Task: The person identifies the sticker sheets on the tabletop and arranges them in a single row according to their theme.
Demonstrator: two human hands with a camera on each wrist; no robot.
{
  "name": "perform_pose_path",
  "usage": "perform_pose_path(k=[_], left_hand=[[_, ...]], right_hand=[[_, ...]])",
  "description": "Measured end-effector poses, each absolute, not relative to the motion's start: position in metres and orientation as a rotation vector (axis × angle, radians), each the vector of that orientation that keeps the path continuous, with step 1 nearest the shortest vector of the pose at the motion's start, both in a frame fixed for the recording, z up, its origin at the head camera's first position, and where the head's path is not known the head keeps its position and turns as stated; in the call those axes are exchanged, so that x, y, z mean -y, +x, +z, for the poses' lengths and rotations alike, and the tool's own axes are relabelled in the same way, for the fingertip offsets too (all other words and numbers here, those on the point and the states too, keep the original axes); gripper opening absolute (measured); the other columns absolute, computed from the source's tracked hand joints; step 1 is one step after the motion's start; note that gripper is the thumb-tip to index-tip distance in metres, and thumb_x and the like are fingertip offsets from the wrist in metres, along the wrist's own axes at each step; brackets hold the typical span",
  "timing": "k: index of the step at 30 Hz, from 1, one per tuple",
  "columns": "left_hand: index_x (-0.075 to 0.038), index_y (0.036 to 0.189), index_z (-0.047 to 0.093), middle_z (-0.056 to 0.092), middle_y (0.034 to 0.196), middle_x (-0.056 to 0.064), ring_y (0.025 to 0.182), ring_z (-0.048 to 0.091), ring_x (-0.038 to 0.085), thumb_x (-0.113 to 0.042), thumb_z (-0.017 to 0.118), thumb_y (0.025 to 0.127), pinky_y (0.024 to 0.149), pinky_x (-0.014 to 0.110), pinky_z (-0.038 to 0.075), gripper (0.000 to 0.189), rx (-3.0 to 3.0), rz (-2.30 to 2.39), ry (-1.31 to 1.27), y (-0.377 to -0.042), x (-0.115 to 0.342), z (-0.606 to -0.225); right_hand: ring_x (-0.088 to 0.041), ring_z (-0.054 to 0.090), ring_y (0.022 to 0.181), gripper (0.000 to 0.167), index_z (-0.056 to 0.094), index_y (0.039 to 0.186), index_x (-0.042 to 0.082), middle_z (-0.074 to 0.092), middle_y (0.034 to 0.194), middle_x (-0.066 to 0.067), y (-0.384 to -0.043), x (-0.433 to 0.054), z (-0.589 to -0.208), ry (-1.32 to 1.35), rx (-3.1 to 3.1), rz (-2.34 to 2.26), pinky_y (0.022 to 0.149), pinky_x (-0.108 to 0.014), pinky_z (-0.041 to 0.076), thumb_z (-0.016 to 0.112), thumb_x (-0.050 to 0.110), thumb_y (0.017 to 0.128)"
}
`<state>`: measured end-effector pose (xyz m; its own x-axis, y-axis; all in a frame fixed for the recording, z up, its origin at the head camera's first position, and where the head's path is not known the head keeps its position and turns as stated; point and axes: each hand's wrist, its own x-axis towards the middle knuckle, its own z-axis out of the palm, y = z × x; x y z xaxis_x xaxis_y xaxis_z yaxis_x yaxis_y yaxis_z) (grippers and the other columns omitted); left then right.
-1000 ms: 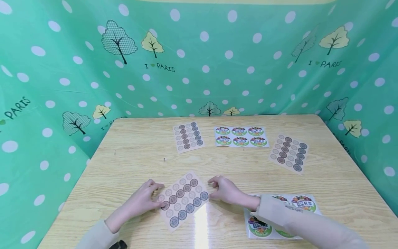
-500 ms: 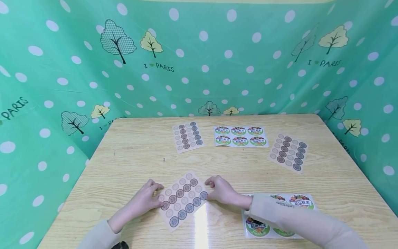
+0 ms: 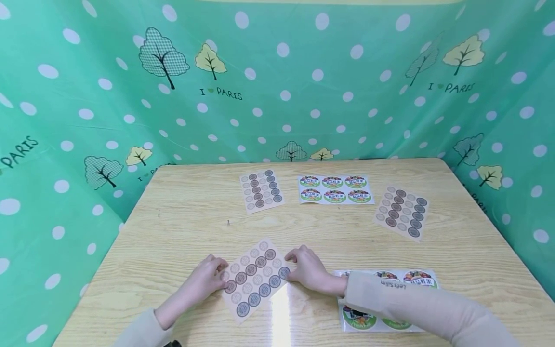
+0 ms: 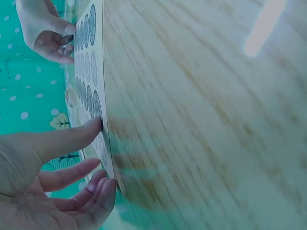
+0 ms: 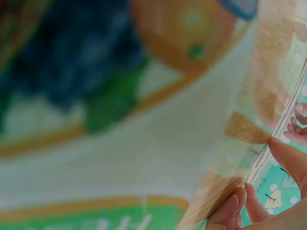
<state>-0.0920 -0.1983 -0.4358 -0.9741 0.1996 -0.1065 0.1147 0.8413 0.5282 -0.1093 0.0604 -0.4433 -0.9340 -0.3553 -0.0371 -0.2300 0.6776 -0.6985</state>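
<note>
A sticker sheet [image 3: 257,278] with rows of round pale, brown and grey stickers lies at a slant on the table. At its left edge my left hand [image 3: 200,278] rests its thumb on the sheet, the other fingertips spread along the border. From the opposite side, my right hand [image 3: 309,271] touches the right edge with its thumb near the end grey sticker, fingers bent toward the upper corner. The left wrist view shows the left thumb [image 4: 91,132] over the sheet's border and the fingertips close to the tabletop. Only part of the right hand appears in the right wrist view.
Partly under my right sleeve lies a glossy sheet of fruit labels [image 3: 420,280]. Farther back are a similar label sheet [image 3: 336,189] and two more round-sticker sheets, one at left [image 3: 262,191] and one at right [image 3: 402,212]. A green dotted cloth [image 3: 277,96] hangs behind the table.
My right hand has shifted slightly left and its fingers have come closer to the sheet's edge. The left fingers have lowered slightly. The sheet stays in place.
</note>
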Motion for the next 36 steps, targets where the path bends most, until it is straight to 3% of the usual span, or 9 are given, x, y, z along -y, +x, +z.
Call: perform_pose_path(k=[9,16,19,26,32,36], left_hand=[[0.005,0.095,0.060,0.049,0.082,0.005,0.067,0.045,0.013,0.005,0.070,0.060,0.057,0.021,0.044,0.036,-2.820,0.872,0.204,-0.092,0.197,-0.436],[0.004,0.093,0.059,0.048,0.087,0.008,0.076,0.050,0.016,0.007,0.068,0.059,0.073,0.032,0.049,0.036,-2.817,0.898,0.201,-0.093,0.197,-0.437],[0.003,0.093,0.058,0.047,0.087,0.007,0.077,0.049,0.017,0.007,0.070,0.058,0.074,0.033,0.048,0.037,-2.814,0.915,0.214,-0.094,0.199,-0.439],[-0.002,0.110,0.056,0.042,0.088,0.008,0.074,0.039,0.018,0.008,0.068,0.058,0.061,0.022,0.038,0.055,-2.692,1.054,0.274,-0.097,0.204,-0.439],[-0.002,0.103,0.053,0.042,0.087,0.010,0.074,0.038,0.019,0.011,0.066,0.054,0.064,0.025,0.036,0.051,-2.657,1.117,0.369,-0.100,0.207,-0.441],[0.000,0.101,0.050,0.048,0.087,0.009,0.076,0.044,0.019,0.011,0.068,0.055,0.066,0.027,0.041,0.051,-2.617,1.179,0.416,-0.101,0.208,-0.442]], right_hand=[[-0.016,0.046,0.075,0.037,0.063,0.093,0.000,0.052,0.082,-0.005,-0.108,-0.057,-0.442,-0.441,-2.707,-1.074,0.066,-0.029,0.040,0.076,0.003,0.058],[-0.016,0.046,0.075,0.032,0.063,0.087,0.002,0.051,0.080,-0.004,-0.109,-0.055,-0.441,-0.443,-2.700,-1.057,0.067,-0.030,0.039,0.075,0.003,0.057],[-0.016,0.046,0.075,0.032,0.063,0.086,0.002,0.052,0.079,-0.003,-0.109,-0.055,-0.440,-0.447,-2.692,-1.058,0.068,-0.031,0.039,0.074,0.002,0.056],[-0.016,0.045,0.075,0.033,0.062,0.087,0.002,0.051,0.079,-0.003,-0.109,-0.054,-0.441,-0.440,-2.686,-1.073,0.069,-0.031,0.037,0.074,0.000,0.056],[-0.015,0.044,0.075,0.033,0.062,0.087,0.002,0.051,0.079,-0.002,-0.109,-0.055,-0.442,-0.446,-2.675,-1.087,0.068,-0.029,0.037,0.074,0.000,0.057],[-0.014,0.043,0.073,0.038,0.061,0.093,0.000,0.050,0.078,-0.001,-0.109,-0.055,-0.442,-0.456,-2.672,-1.093,0.065,-0.026,0.036,0.074,0.000,0.057]])
